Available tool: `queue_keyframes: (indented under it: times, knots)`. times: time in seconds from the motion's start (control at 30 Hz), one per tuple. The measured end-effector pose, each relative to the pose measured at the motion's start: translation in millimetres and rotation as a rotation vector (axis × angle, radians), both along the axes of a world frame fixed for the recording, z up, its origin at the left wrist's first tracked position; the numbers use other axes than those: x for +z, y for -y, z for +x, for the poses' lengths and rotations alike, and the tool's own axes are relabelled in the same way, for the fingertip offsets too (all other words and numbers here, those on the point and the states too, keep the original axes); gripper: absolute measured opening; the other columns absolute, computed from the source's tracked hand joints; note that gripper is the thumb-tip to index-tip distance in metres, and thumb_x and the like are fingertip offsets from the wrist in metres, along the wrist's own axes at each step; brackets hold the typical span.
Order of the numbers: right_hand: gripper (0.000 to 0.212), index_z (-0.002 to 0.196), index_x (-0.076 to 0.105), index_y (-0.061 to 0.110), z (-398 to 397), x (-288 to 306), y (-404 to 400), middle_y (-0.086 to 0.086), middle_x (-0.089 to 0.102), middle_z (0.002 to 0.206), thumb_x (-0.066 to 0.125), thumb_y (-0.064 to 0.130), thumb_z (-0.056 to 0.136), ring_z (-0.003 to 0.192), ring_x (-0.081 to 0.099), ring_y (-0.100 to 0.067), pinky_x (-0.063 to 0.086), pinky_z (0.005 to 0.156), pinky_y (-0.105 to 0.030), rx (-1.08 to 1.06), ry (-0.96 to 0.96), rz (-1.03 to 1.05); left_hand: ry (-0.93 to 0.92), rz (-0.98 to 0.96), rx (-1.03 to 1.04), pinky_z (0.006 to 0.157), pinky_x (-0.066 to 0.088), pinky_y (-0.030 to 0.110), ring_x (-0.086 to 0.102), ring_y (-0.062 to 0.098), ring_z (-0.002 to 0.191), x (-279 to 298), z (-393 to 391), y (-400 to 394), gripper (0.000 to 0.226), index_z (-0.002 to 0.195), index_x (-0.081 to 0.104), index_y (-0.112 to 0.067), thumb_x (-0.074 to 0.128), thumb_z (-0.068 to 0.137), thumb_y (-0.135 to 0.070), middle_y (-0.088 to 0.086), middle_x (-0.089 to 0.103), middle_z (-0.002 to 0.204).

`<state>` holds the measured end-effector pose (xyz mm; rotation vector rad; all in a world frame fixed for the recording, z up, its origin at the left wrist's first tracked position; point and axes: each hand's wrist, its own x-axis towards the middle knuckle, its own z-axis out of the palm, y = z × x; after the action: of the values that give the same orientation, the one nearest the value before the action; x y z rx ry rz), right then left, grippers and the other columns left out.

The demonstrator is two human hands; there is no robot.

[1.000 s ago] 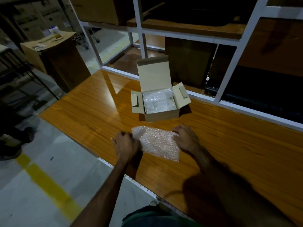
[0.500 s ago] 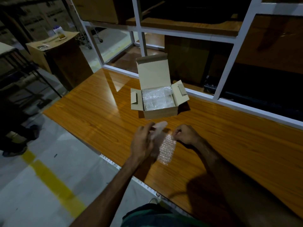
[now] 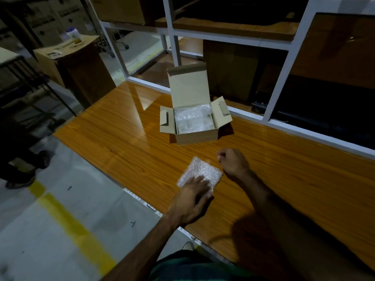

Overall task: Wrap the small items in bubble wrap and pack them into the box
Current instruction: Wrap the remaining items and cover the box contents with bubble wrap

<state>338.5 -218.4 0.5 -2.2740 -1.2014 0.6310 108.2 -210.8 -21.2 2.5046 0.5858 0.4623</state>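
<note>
Head view. Wooden table (image 3: pixel 121 142) running from lower right toward upper left, near edge cutting diagonally across the frame. Bubble-wrap bundle (image 3: pixel 199 172) lying flat on the table close to the near edge, roughly square, contents not discernible through the wrap. Left hand (image 3: pixel 189 203) palm down, fingers (image 3: pixel 199 182) spread flat over the near half of the bundle, pressing on it and not curled around it. Right hand (image 3: pixel 233 162) just beside the far right corner of the bundle, loosely fisted with fingers curled in, resting on the table; whether anything is pinched inside cannot be told. Cardboard box (image 3: pixel 195 126) farther in, toward the back edge of the table, well apart from the bundle and both hands; lid standing upright at the rear, side flaps folded outward left and right. Bubble-wrapped packing (image 3: pixel 192 119) filling the inside of the box up to near the rim. White metal frame (image 3: pixel 284 63) rising along the back edge of the table. Grey floor (image 3: pixel 50 230) beyond the near edge, crossed by a yellow line (image 3: pixel 77 230). Large carton (image 3: pixel 75 63) standing on the floor past the far left corner of the table, small objects on top too dim to identify.
</note>
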Motion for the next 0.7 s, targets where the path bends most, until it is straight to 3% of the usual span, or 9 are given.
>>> queue_keyframes:
  times: [0.07, 0.13, 0.2, 0.27, 0.33, 0.4, 0.5, 0.6, 0.7]
  knots:
    - [0.02, 0.12, 0.069, 0.025, -21.4, 1.4, 1.4, 0.003, 0.069, 0.12, 0.053, 0.022, 0.108, 0.104, 0.066, -0.016, 0.057, 0.084, -0.034, 0.041, 0.185, 0.125, 0.049, -0.115, 0.057, 0.119, 0.041, 0.035, 0.059, 0.016, 0.133, 0.0, -0.6, 0.4, 0.027, 0.122, 0.072, -0.012, 0.049, 0.11, -0.021, 0.003, 0.07, 0.135]
    - [0.033, 0.14, 0.06, 0.021, -45.4, -1.5, 1.4, 0.0, 0.063, 0.141, 0.054, 0.021, 0.108, 0.121, 0.062, -0.017, 0.051, 0.097, -0.032, 0.225, 0.29, 0.236, 0.155, -0.272, 0.258, 0.085, 0.06, 0.04, 0.072, 0.014, 0.097, 3.0, 3.6, 3.2, 0.024, 0.111, 0.075, -0.012, 0.054, 0.104, -0.006, 0.001, 0.077, 0.11]
    - [0.045, 0.152, 0.05, 0.022, -63.0, -15.6, 1.7, -0.002, 0.051, 0.159, 0.055, 0.024, 0.108, 0.144, 0.049, -0.019, 0.04, 0.118, -0.039, 0.486, 0.34, 0.238, 0.227, -0.517, 0.477, 0.059, 0.058, 0.039, 0.07, 0.016, 0.067, 4.7, 7.8, 3.7, 0.029, 0.096, 0.077, -0.013, 0.054, 0.097, 0.004, 0.0, 0.076, 0.083]
    - [0.053, 0.165, 0.032, 0.026, -65.4, -34.4, 1.9, 0.001, 0.027, 0.173, 0.039, 0.039, 0.114, 0.161, 0.021, -0.017, 0.018, 0.131, -0.048, 0.605, 0.289, 0.116, 0.227, -0.563, 0.535, 0.048, 0.049, 0.037, 0.062, 0.019, 0.054, 2.7, 7.8, 0.7, 0.034, 0.083, 0.073, -0.014, 0.051, 0.088, 0.01, 0.002, 0.07, 0.069]
    - [0.06, 0.169, 0.012, 0.029, -52.8, -47.8, 3.9, 0.003, 0.007, 0.177, 0.015, 0.052, 0.114, 0.164, 0.002, -0.017, 0.005, 0.132, -0.052, 0.604, 0.339, -0.012, 0.13, -0.327, 0.452, 0.056, 0.055, 0.037, 0.065, 0.017, 0.064, 0.6, 4.8, -1.3, 0.034, 0.088, 0.075, -0.015, 0.051, 0.083, 0.007, 0.0, 0.074, 0.081]
    - [0.066, 0.169, -0.001, 0.03, -38.1, -52.5, 8.3, 0.004, -0.006, 0.177, 0.001, 0.057, 0.109, 0.163, -0.007, -0.019, 0.0, 0.132, -0.053, 0.611, 0.45, -0.082, 0.056, -0.099, 0.339, 0.078, 0.059, 0.038, 0.066, 0.02, 0.084, -4.8, 2.6, -2.9, 0.028, 0.095, 0.073, -0.011, 0.051, 0.086, 0.005, 0.004, 0.074, 0.096]
    - [0.066, 0.169, -0.005, 0.029, -29.8, -51.9, 11.4, 0.005, -0.01, 0.176, 0.0, 0.056, 0.108, 0.163, -0.01, -0.018, -0.003, 0.131, -0.053, 0.58, 0.466, -0.096, -0.13, 0.061, 0.319, 0.126, 0.028, 0.046, 0.049, 0.026, 0.143, -15.5, -3.1, -6.4, 0.037, 0.133, 0.066, -0.013, 0.048, 0.1, -0.015, 0.005, 0.061, 0.148]
    - [0.064, 0.17, 0.001, 0.024, -33.8, -52.2, 11.2, 0.005, -0.008, 0.176, 0.008, 0.052, 0.112, 0.163, -0.009, -0.017, -0.009, 0.129, -0.05, 0.525, 0.442, -0.11, -0.446, 0.111, 0.349, 0.131, 0.002, 0.052, -0.003, 0.025, 0.163, -16.9, -11.0, -5.5, 0.063, 0.166, 0.022, -0.016, 0.02, 0.11, -0.045, 0.004, 0.01, 0.175]
    - [0.065, 0.17, 0.012, 0.021, -32.8, -47.9, 9.6, 0.004, -0.001, 0.177, 0.02, 0.051, 0.113, 0.164, -0.004, -0.017, -0.007, 0.129, -0.049, 0.462, 0.347, -0.104, -0.582, 0.09, 0.385, 0.129, -0.01, 0.054, -0.023, 0.026, 0.159, -12.2, -11.4, 0.1, 0.074, 0.167, -0.005, -0.015, 0.005, 0.107, -0.056, 0.01, -0.018, 0.173]
